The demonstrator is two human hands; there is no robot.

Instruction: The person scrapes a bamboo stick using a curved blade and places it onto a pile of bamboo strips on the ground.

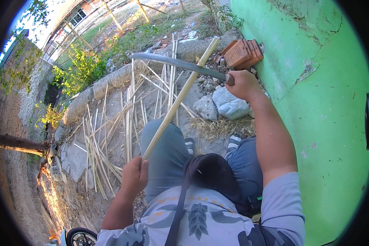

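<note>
My left hand (134,176) is closed around the lower end of a long, pale bamboo strip (176,104), which slants up and away to the right. In my right hand (244,85) is the dark handle of a machete (176,62) with a long, slightly curved grey blade. The blade points left and crosses the strip near its far end; whether the edge touches or has entered the strip I cannot tell. Many thin split bamboo strips (129,119) lie scattered over the ground ahead and to the left of my knees.
A green wall (315,123) stands close on my right. By it are stacked clay roof tiles (242,54) and pale rocks (229,102). A low stone border (104,84) runs behind the strips, with a leafy bush (80,69) beyond. A wheel (81,237) shows at lower left.
</note>
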